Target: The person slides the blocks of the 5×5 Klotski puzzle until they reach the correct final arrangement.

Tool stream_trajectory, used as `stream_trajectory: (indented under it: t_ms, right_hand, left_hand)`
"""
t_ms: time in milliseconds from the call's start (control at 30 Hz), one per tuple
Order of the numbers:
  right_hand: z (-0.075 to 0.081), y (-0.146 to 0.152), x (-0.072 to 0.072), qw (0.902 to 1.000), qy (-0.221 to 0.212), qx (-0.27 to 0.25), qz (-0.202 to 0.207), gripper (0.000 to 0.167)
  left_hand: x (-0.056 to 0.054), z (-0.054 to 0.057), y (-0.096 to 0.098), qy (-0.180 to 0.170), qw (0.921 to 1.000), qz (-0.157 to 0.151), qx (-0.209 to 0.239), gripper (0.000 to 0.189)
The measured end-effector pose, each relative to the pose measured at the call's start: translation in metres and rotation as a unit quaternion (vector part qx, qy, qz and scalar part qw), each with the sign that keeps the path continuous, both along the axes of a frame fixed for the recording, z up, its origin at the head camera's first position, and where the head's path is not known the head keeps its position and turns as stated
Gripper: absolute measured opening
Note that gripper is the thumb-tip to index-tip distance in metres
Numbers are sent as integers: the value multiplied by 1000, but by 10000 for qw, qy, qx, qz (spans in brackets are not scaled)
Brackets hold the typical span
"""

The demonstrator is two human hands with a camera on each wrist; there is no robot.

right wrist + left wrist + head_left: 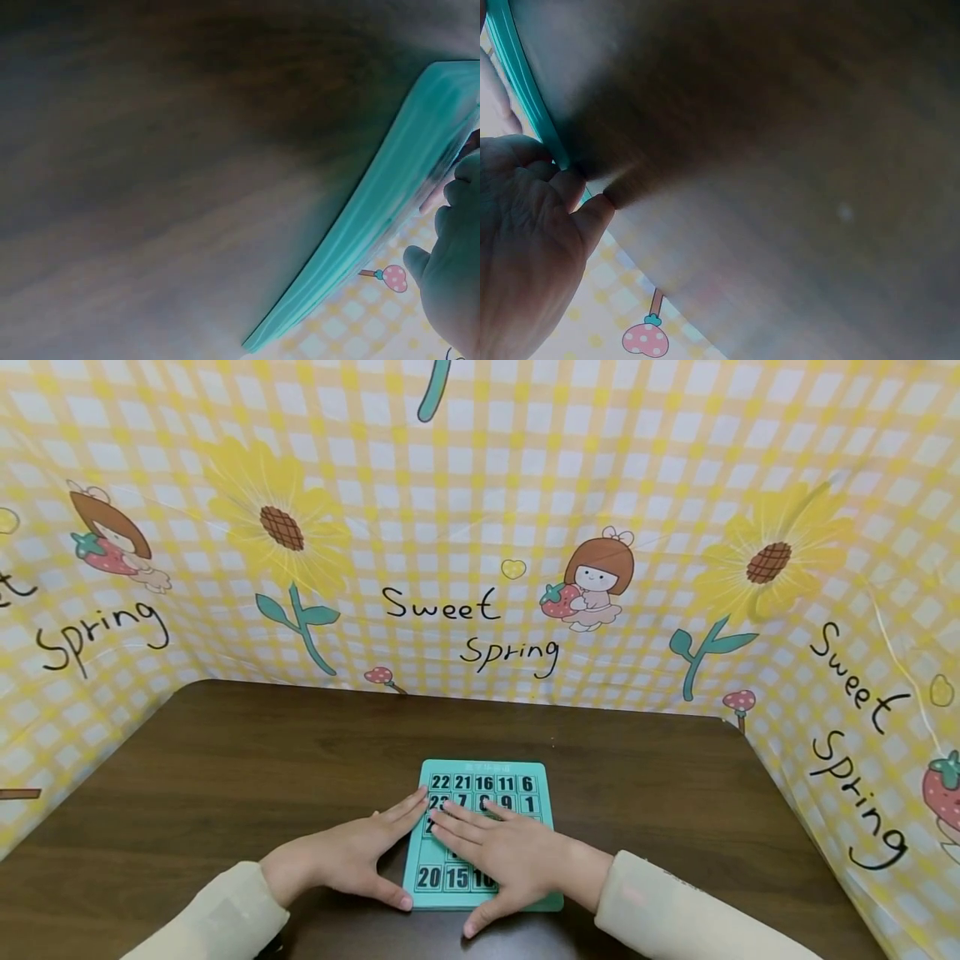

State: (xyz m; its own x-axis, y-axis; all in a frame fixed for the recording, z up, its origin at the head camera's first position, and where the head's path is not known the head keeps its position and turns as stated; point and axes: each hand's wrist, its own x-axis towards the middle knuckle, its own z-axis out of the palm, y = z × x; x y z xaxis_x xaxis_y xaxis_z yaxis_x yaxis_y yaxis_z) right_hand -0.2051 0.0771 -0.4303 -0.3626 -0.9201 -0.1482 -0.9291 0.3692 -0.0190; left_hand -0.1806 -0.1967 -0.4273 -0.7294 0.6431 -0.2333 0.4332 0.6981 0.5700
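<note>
teal sliding number puzzle [517, 774] lying flat near the front edge of the dark wooden bench [225, 777], its long axis running away from the person. right hand [502, 852] rests flat on the tiles, fingers straight and pointing up-left toward the second row. left hand [352, 856], also flat with straight fingers, lies on the bench against the puzzle's left edge, steadying it. right hand is the nearer to the tiles. yellow checked cloth [480, 527] behind.

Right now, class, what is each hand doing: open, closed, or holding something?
Left hand: open, fingers straight, resting against the left edge of the teal number puzzle.
Right hand: open, fingers flat on the puzzle's tiles.
</note>
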Motion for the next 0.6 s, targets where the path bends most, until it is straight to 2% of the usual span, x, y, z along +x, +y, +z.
stream_trajectory:
  t_ms: [233,600]
  right_hand:
    - [0,-5,-1,9997,-206,115,-110,110]
    - [1,-3,10,9995,-121,172,245,109]
  left_hand:
    - [0,-1,1,-68,10000,-7,13,117]
    - [0,0,0,-61,10000,-12,33,118]
